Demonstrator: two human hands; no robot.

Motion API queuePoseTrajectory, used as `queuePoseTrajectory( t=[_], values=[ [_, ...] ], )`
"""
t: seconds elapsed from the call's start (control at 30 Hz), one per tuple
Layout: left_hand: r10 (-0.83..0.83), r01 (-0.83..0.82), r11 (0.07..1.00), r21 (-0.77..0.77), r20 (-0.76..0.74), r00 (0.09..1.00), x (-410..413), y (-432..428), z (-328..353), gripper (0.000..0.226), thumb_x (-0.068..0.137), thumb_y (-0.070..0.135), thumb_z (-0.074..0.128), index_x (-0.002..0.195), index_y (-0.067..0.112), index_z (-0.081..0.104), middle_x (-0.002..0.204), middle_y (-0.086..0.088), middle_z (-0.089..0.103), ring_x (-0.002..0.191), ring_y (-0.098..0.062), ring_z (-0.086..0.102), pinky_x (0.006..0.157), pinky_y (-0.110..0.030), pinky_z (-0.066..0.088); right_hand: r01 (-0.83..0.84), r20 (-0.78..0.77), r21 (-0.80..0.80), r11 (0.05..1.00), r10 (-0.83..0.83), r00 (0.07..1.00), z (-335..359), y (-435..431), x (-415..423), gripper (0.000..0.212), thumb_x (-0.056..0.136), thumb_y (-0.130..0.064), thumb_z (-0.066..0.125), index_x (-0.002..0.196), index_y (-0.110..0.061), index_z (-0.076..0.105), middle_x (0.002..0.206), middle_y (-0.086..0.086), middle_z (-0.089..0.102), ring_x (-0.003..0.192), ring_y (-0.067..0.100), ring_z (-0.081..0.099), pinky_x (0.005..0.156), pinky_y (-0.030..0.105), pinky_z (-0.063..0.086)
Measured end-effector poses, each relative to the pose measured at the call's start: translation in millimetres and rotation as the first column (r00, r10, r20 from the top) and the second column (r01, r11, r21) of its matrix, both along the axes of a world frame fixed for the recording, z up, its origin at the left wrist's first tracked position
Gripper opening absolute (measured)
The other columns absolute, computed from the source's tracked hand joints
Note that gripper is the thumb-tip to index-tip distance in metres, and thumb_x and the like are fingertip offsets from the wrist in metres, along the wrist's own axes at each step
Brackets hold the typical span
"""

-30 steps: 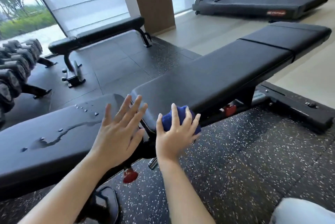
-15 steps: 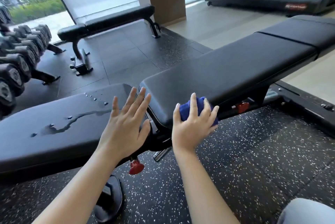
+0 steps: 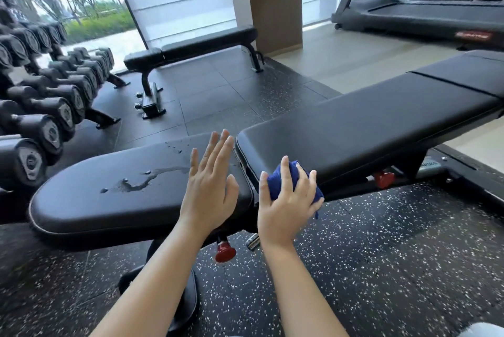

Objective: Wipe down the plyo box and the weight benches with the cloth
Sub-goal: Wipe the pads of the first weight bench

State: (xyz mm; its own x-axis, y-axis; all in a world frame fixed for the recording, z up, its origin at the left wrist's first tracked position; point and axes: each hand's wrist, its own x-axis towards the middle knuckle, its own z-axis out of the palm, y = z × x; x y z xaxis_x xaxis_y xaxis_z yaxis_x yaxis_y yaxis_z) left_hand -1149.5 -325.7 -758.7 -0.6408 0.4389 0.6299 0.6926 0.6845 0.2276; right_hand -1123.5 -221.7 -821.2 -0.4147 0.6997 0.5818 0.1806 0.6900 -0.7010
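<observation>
Cloth (image 3: pixel 293 182), a bunched blue wad, sits under the curled fingers (image 3: pixel 283 170) of the right hand (image 3: pixel 286 203), which grips it and presses it against the near edge of the back pad (image 3: pixel 381 123) on the nearest weight bench (image 3: pixel 313 151). The left hand (image 3: pixel 210 186) holds nothing: its fingers are straight and slightly spread, poised over the end of the seat pad (image 3: pixel 95 208), though whether the palm touches the vinyl cannot be told. Just left of those fingertips lies a streak of water (image 3: pixel 141 183) with a few droplets beside it, unwiped, so this bench looks only partly done. The back pad stretching away beyond the right fingertips appears dry, but nothing shows whether it has been wiped. A second bench (image 3: pixel 196 44) stands well beyond both hands, and the plyo box is not in view, so most of the job seems to lie ahead.
</observation>
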Motion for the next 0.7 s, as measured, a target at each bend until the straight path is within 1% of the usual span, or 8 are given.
queuePoseTrajectory(
  t=[0.1, 0.23, 0.3, 0.33, 0.43, 0.5, 0.57, 0.7],
  values=[
    [-0.004, -0.01, 0.979, 0.203, 0.064, 0.998, -1, -2, 3, 0.058, 0.081, 0.016, 0.029, 0.139, 0.014, 0.027, 0.148, -0.002, 0.025, 0.14, -0.015, 0.016, 0.115, -0.036, 0.005, -0.083, -0.047, -0.012, 0.996, 0.083, 0.995, 16, -2, -2, 0.047, 0.086, -0.05, 0.046, 0.119, -0.02, 0.063, 0.12, 0.009, 0.061, 0.121, 0.038, 0.049, 0.091, 0.064, 0.035],
    [0.046, -0.068, 0.969, 0.237, 0.095, 0.994, 3, -5, 8, 0.057, 0.082, 0.014, 0.029, 0.138, 0.008, 0.031, 0.148, -0.005, 0.025, 0.14, -0.013, 0.014, 0.113, -0.05, 0.013, -0.322, -0.082, -0.01, 0.947, 0.32, 0.944, 41, -11, -7, 0.05, 0.085, -0.05, 0.045, 0.12, -0.019, 0.063, 0.12, 0.011, 0.061, 0.122, 0.041, 0.047, 0.093, 0.067, 0.033],
    [0.162, -0.18, 0.971, 0.155, 0.123, 0.979, 4, -18, 13, 0.058, 0.082, 0.013, 0.033, 0.139, 0.006, 0.032, 0.15, -0.009, 0.024, 0.14, -0.011, 0.009, 0.112, -0.05, 0.008, -0.462, -0.108, 0.053, 0.886, 0.465, 0.879, 55, -12, -15, 0.051, 0.086, -0.049, 0.045, 0.12, -0.016, 0.063, 0.117, 0.013, 0.061, 0.12, 0.042, 0.049, 0.092, 0.067, 0.037],
    [0.235, -0.239, 0.97, 0.05, 0.073, 0.969, 3, -31, 12, 0.058, 0.081, 0.015, 0.035, 0.138, 0.006, 0.033, 0.15, -0.012, 0.026, 0.14, -0.015, 0.01, 0.11, -0.052, 0.009, -0.535, -0.1, 0.083, 0.841, 0.541, 0.835, 60, -13, -19, 0.052, 0.086, -0.049, 0.045, 0.12, -0.015, 0.063, 0.116, 0.013, 0.061, 0.12, 0.042, 0.049, 0.091, 0.067, 0.038],
    [0.402, -0.414, 0.866, -0.282, -0.102, 0.91, 3, -75, 9, 0.06, 0.078, 0.027, 0.035, 0.134, 0.005, 0.039, 0.144, -0.019, 0.035, 0.135, -0.035, 0.027, 0.1, -0.063, 0.022, -0.738, 0.141, 0.145, 0.659, 0.725, 0.675, 64, -20, -29, 0.062, 0.081, -0.06, 0.038, 0.125, -0.022, 0.059, 0.124, 0.006, 0.058, 0.129, 0.037, 0.041, 0.095, 0.07, 0.03],
    [0.464, -0.476, 0.804, -0.355, -0.124, 0.877, 6, -85, 9, 0.061, 0.077, 0.031, 0.034, 0.13, 0.003, 0.047, 0.141, -0.02, 0.039, 0.131, -0.038, 0.034, 0.096, -0.065, 0.028, -0.799, 0.388, 0.232, 0.554, 0.701, 0.599, 58, -23, -31, 0.073, 0.074, -0.07, 0.029, 0.132, -0.032, 0.052, 0.134, -0.001, 0.053, 0.135, 0.034, 0.033, 0.097, 0.074, 0.021],
    [0.47, -0.48, 0.777, -0.408, -0.132, 0.873, 7, -81, 10, 0.061, 0.077, 0.032, 0.033, 0.13, 0.007, 0.05, 0.143, -0.016, 0.039, 0.133, -0.035, 0.032, 0.098, -0.063, 0.029, -0.835, 0.534, 0.205, 0.511, 0.656, 0.533, 56, -19, -30, 0.085, 0.066, -0.077, 0.018, 0.14, -0.04, 0.036, 0.146, -0.005, 0.04, 0.141, 0.03, 0.021, 0.102, 0.07, 0.015],
    [0.49, -0.493, 0.754, -0.433, -0.129, 0.862, 5, -80, 11, 0.063, 0.077, 0.031, 0.034, 0.136, 0.011, 0.042, 0.147, -0.012, 0.033, 0.137, -0.029, 0.023, 0.1, -0.06, 0.026, -0.884, 0.574, 0.078, 0.46, 0.704, 0.418, 60, -6, -28, 0.088, 0.062, -0.08, 0.016, 0.143, -0.046, 0.024, 0.152, -0.009, 0.028, 0.143, 0.026, 0.013, 0.108, 0.058, 0.019]
  ],
)
